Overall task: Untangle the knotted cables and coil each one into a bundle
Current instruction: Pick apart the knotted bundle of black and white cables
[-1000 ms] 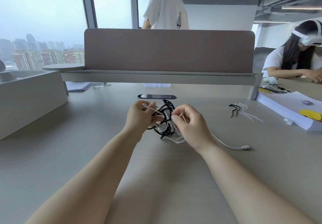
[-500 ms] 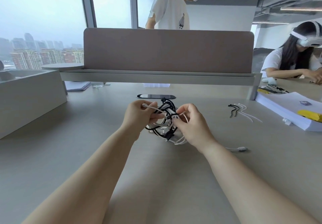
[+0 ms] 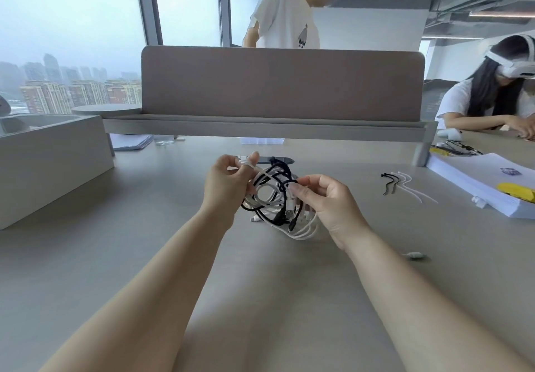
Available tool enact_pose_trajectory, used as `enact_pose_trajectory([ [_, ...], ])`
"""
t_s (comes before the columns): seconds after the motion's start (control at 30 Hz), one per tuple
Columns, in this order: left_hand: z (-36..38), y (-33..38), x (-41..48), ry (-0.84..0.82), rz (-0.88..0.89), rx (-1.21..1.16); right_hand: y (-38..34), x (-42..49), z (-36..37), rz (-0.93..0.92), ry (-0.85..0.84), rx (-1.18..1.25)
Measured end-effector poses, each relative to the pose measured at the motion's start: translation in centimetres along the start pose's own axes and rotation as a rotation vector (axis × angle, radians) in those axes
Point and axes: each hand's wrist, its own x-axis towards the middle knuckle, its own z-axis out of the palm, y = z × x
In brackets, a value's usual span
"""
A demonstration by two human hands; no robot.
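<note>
Cables [image 3: 270, 201], black and white, knotted: left hand [image 3: 227, 188] pinching white strand [image 3: 260, 173], right hand [image 3: 328, 202] pinching black loop [image 3: 285, 182]; best easing loops apart slowly, never yanking.

Both my forearms reach forward, hands raised close together.
My left hand [image 3: 227, 188] has its fingers curled, thumb and forefinger pinching the white cable [image 3: 260, 172]; my right hand [image 3: 333, 204], just beside it, pinches the black cable [image 3: 279, 166] at its fingertips.
</note>
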Motion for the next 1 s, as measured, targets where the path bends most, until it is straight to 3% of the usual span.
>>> enact_pose_trajectory([
  [0.07,-0.1,0.0,0.0,0.04,0.03,0.033,0.0,0.1,0.2,0.011,0.007,0.016],
  [0.2,-0.6,-0.5,0.3,0.103,0.22,0.338,0.4,0.5,0.2,-0.019,0.074,-0.033],
  [0.43,0.1,-0.7,0.3,-0.021,0.179,0.069,0.8,0.7,0.0,0.041,0.095,-0.047],
  [0.67,-0.4,-1.4,0.3,0.0,0.389,0.382,0.6,0.7,-0.1,0.004,0.166,-0.116],
  [0.83,0.1,-1.5,-0.3,-0.191,0.281,0.291,0.7,0.8,0.0,0.02,0.136,-0.134],
  [1.0,-0.2,-1.8,-0.1,-0.319,0.213,0.491,0.8,0.6,0.4,0.016,0.093,-0.221],
])
